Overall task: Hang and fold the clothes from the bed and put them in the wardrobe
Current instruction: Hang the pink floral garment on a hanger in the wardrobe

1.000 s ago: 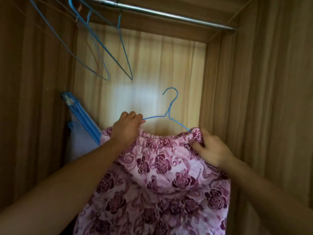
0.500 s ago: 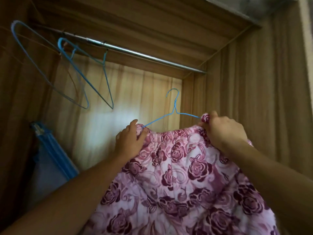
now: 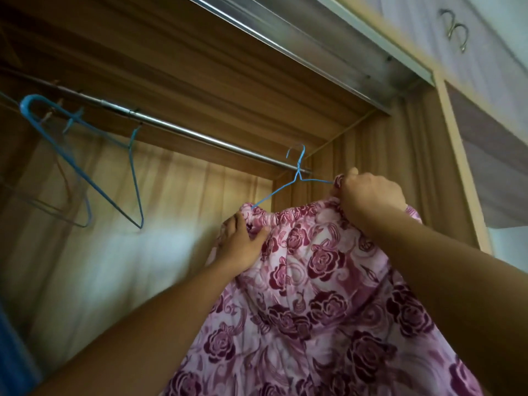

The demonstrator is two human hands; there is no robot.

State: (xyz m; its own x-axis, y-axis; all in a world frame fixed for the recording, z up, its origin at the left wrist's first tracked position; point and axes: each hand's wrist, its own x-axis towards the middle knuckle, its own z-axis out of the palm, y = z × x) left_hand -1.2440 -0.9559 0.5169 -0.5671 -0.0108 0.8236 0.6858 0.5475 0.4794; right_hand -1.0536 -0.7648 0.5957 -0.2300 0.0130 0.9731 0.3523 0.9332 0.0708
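A pink garment with dark rose print [image 3: 308, 275] hangs from a blue wire hanger [image 3: 297, 178] that I hold up inside the wardrobe. My left hand [image 3: 240, 247] grips the left end of the waistband, thumb over the cloth. My right hand [image 3: 371, 198] grips the right end of the waistband together with the hanger's arm. The hanger's hook is at the height of the metal rail [image 3: 183, 135], near its right end; whether it is over the rail I cannot tell.
Two empty blue wire hangers [image 3: 85, 178] hang on the rail at the left. The wardrobe's wooden side wall [image 3: 405, 172] stands close to the right of my right hand. A metal door track [image 3: 314, 47] runs above. Something blue [image 3: 11, 352] shows at the lower left.
Both hands have lifted the hanger and garment up to the rail. My view has tilted upward, bringing the door track into sight.
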